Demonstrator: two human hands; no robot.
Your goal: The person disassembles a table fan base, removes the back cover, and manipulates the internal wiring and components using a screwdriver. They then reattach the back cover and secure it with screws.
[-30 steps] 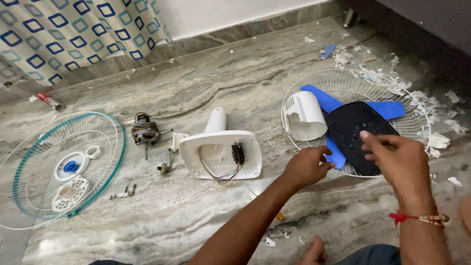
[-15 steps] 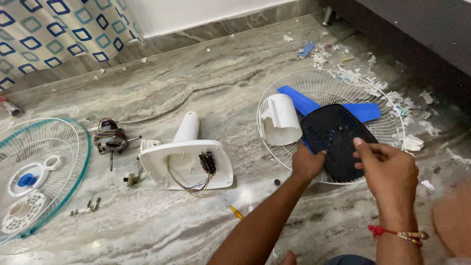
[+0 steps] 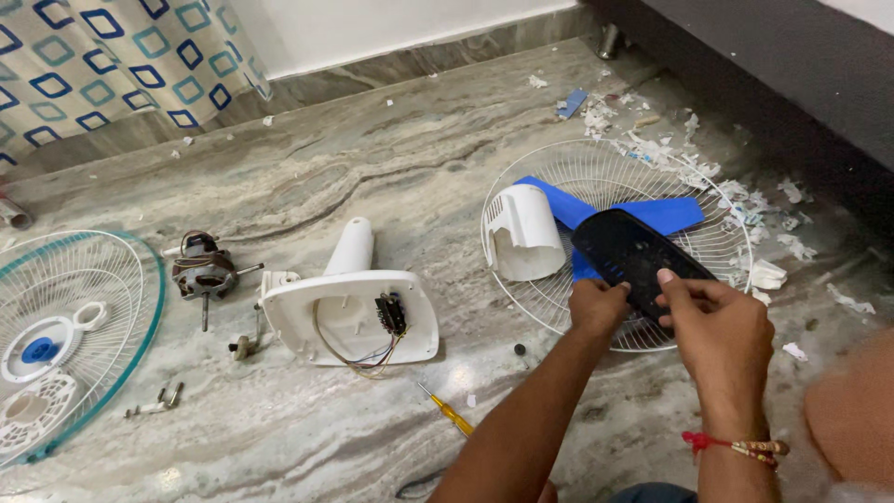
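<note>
Head view shows the left hand [image 3: 597, 305] and right hand [image 3: 715, 326] both grasping the near end of a black oval plastic cover plate [image 3: 636, 256]. Its long axis runs from the hands away toward the upper left, above a white wire fan guard [image 3: 596, 177] lying on the marble floor [image 3: 391, 177]. Beyond it lie blue fan blades [image 3: 666, 214] and a white plastic motor housing [image 3: 520, 233].
</note>
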